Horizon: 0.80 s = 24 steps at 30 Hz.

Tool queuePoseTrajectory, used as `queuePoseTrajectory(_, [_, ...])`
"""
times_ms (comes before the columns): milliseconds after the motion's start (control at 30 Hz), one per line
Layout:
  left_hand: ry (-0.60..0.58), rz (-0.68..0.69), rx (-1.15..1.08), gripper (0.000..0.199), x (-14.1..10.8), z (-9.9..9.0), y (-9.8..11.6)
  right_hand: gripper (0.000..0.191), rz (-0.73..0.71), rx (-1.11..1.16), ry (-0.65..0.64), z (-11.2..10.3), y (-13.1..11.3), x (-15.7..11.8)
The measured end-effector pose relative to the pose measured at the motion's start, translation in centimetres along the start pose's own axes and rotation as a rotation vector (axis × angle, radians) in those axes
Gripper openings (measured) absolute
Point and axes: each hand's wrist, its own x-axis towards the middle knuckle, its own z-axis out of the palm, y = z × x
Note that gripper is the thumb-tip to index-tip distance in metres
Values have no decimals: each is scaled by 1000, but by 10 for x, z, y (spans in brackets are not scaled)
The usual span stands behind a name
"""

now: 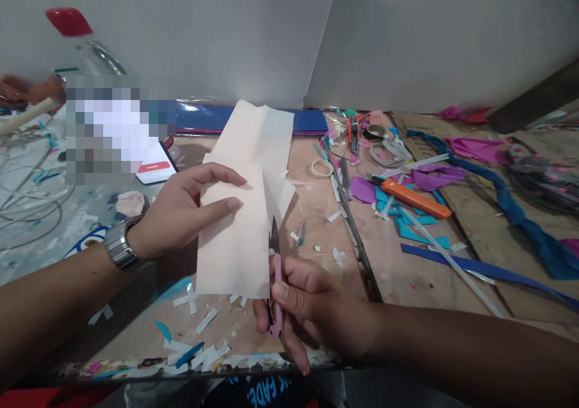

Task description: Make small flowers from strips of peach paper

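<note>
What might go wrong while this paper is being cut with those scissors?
The scissors in the right hand might stray, since the paper flares open beside their tip. The left hand seems to steady it only lightly, so it could shift. The orange utility knife lies among scraps, where a careless reach might meet its blade.

head-worn view, forward, down over hands (181,209)
</note>
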Motion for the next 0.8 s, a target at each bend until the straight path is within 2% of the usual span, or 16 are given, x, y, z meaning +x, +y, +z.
queuePoseTrajectory(200, [-2, 2, 34, 23, 1, 0, 2, 35, -10, 11, -10, 2, -1, 1])
queuePoseTrajectory(800, [-21, 9, 92, 19, 0, 0, 3, 35, -17, -51, 92, 1, 1, 1])
